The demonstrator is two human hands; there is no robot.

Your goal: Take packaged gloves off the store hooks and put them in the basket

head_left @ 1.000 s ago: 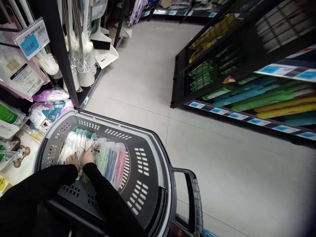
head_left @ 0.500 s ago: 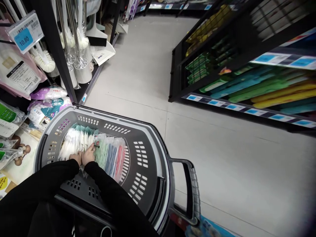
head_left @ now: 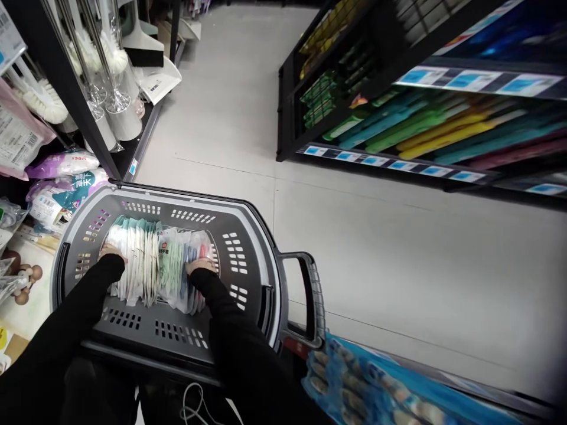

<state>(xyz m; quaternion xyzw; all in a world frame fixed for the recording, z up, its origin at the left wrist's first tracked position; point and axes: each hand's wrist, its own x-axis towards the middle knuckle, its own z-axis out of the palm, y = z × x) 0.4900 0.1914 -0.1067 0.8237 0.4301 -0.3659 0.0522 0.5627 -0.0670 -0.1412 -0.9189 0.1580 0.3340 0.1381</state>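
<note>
Inside a grey shopping basket (head_left: 248,277), flat plastic packets stand on edge in a row. White packets (head_left: 137,260) with teal tops fill the left side; green packets (head_left: 170,265) come after them, then blue and pink ones at the right. My left hand (head_left: 111,252) is pressed round the left end of the row, its fingers partly hidden by the packets. At the opposite end my right hand (head_left: 202,265) grips the pink and blue packets from outside. Between them the two hands hold the row together.
Toilet brushes (head_left: 117,112) and a white dustpan (head_left: 157,82) stand on the left shelf, above bagged goods (head_left: 66,195). A rack of colourful long packages (head_left: 425,127) is across the aisle floor (head_left: 376,254). Blue mesh-bagged goods (head_left: 354,383) lie at lower right.
My hands were together at the middle front of the packets; they have moved apart to the row's two ends. The view has shifted, so the basket appears further left.
</note>
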